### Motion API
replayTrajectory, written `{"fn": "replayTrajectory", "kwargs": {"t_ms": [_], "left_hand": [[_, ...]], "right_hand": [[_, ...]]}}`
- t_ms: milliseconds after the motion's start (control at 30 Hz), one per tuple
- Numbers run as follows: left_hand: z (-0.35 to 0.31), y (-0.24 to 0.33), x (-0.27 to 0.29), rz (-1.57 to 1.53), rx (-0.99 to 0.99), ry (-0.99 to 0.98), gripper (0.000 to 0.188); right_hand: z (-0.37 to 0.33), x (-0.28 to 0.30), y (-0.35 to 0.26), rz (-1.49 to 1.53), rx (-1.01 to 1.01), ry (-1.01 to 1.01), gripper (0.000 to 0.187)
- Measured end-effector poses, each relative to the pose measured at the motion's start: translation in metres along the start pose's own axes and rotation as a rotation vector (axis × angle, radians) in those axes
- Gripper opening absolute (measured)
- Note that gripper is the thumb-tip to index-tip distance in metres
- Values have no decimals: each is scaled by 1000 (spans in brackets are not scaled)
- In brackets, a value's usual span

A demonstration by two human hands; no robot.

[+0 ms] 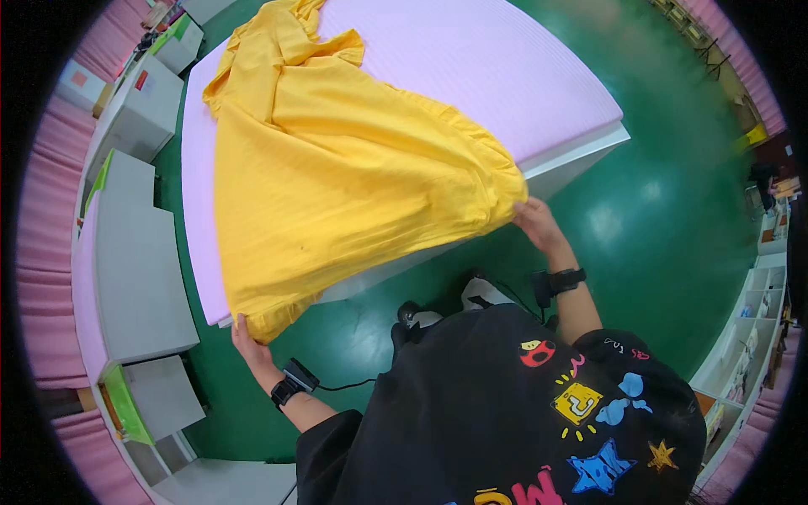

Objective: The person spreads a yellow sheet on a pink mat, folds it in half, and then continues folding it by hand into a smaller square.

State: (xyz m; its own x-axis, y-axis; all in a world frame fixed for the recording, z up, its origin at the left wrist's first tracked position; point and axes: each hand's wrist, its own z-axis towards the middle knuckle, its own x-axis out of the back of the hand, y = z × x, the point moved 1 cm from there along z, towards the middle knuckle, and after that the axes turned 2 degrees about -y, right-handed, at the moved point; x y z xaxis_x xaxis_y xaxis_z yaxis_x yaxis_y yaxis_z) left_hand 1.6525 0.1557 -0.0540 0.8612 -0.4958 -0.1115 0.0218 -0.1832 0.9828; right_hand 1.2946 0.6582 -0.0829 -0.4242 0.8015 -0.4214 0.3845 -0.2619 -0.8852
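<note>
A yellow dress with ruffled edges lies spread over the pink-topped table. Its narrower, bunched part is at the far left, and its wide end hangs over the near edge. My left hand is closed on the near left corner of the cloth. At the opposite corner, by the table's right side, my right hand grips the ruffled edge. Between both hands the lower edge is drawn out, with some creases across the fabric. My fingertips are partly hidden by the cloth.
White cabinets stand along the left side, in front of pink curtains. White shelves line the right. The green floor surrounds the table. A dark cable runs from the device on my left wrist.
</note>
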Motion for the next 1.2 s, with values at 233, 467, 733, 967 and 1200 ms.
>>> {"fn": "replayTrajectory", "kwargs": {"t_ms": [233,467,733,967,1200], "left_hand": [[18,43,-7,-302,166,77,30],[15,-38,9,192,100,362,28],[-5,-26,-11,-25,236,68,45],[29,124,-69,55,79,-99,37],[-123,264,-71,471,-909,520,46]], "right_hand": [[39,-21,-78,447,66,131,32],[28,-33,-18,187,-91,12,33],[10,-17,-9,56,-122,63,32],[69,27,-123,-216,-57,-37,36],[-14,-192,-304,-98,710,239,39]]}}
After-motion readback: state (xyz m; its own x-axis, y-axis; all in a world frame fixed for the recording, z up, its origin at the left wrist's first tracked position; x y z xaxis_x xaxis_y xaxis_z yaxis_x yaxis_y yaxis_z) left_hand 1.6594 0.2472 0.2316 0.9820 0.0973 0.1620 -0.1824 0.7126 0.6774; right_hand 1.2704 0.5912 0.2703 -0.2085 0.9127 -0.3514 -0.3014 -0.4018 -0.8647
